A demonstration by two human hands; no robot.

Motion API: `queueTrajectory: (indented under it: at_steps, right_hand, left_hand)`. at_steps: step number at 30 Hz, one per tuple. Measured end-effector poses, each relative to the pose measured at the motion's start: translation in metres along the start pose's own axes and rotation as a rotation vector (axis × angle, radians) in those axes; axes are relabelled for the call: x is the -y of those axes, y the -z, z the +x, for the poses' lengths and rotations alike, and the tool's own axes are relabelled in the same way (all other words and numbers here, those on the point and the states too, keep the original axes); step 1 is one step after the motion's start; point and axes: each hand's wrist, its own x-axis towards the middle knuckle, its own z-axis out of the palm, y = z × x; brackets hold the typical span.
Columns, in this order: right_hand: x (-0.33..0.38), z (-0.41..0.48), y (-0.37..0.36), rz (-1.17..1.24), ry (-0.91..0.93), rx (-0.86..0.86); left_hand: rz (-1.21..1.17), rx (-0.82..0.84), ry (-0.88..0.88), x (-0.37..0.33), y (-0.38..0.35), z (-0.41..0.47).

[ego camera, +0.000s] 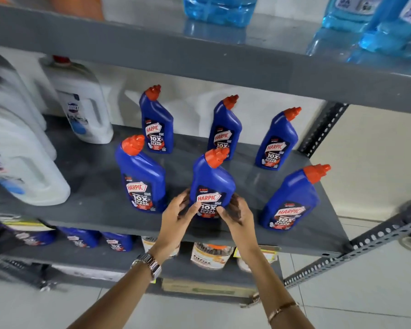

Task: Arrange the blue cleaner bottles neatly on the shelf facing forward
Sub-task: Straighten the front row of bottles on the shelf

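Several blue cleaner bottles with red caps stand upright on the grey shelf (95,198), labels facing me. Three form a back row: one at the left (156,119), one in the middle (224,127), one at the right (277,141). In the front row are a left bottle (141,174), a middle bottle (211,181) and a right bottle (292,200). My left hand (178,214) and my right hand (237,213) clasp the lower part of the front middle bottle from either side, thumbs on its label.
Large white jugs (22,162) (81,103) stand at the shelf's left. The shelf above (199,55) carries clear blue liquid bottles (377,22). A lower shelf (81,257) has more blue bottles and jars. Perforated metal posts (323,129) frame the right side; tiled floor lies below.
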Motion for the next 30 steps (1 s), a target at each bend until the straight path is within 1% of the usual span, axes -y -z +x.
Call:
queueTrajectory:
  at_steps: [3,7,9,11,13,14,15,16,19,21,22,23,26,28,30]
  right_hand:
    - [-0.002,-0.006,0.007,0.001,0.008,-0.024]
    - [-0.001,-0.009,0.011,-0.022,0.012,-0.027]
    - [0.001,-0.012,0.007,-0.009,0.004,-0.060]
    - [0.000,-0.022,0.001,-0.009,0.014,-0.197]
    - [-0.006,-0.037,-0.008,-0.046,0.045,-0.360]
    - [-0.009,-0.046,-0.014,-0.071,0.066,-0.392]
    - [-0.013,-0.053,-0.021,-0.102,0.079,-0.379]
    - [-0.016,-0.059,-0.030,-0.127,0.086,-0.325]
    - [-0.016,-0.061,-0.057,-0.201,0.099,-0.071]
    - [-0.008,-0.051,-0.075,-0.206,0.090,0.046]
    - [-0.004,-0.044,-0.084,-0.190,0.077,0.084]
    - [0.000,-0.037,-0.092,-0.178,0.066,0.113]
    - [0.012,-0.013,-0.113,-0.183,0.046,0.154]
    - [0.020,0.000,-0.120,-0.185,0.046,0.162]
    - [0.026,0.008,-0.125,-0.213,0.076,0.179]
  left_hand:
    - [-0.007,0.046,-0.002,0.001,-0.004,-0.001]
    - [0.002,0.022,-0.003,0.002,-0.011,-0.004]
    - [-0.016,0.009,-0.022,0.000,-0.013,-0.008]
    - [-0.040,-0.055,-0.058,-0.001,-0.012,-0.016]
    - [-0.042,-0.166,-0.120,-0.003,-0.007,-0.027]
    - [-0.032,-0.233,-0.163,-0.003,-0.002,-0.032]
    - [-0.020,-0.307,-0.208,-0.003,0.005,-0.036]
    - [-0.010,-0.386,-0.253,-0.003,0.014,-0.040]
    - [0.001,-0.589,-0.349,-0.004,0.047,-0.040]
    - [-0.010,-0.679,-0.321,-0.004,0.069,-0.032]
    - [-0.021,-0.690,-0.274,-0.005,0.079,-0.027]
    - [-0.035,-0.665,-0.212,-0.005,0.088,-0.021]
    - [-0.022,-0.483,-0.058,-0.006,0.111,-0.005]
    - [0.031,-0.349,-0.021,-0.006,0.119,0.002]
    - [0.064,-0.268,-0.016,-0.007,0.124,0.006]
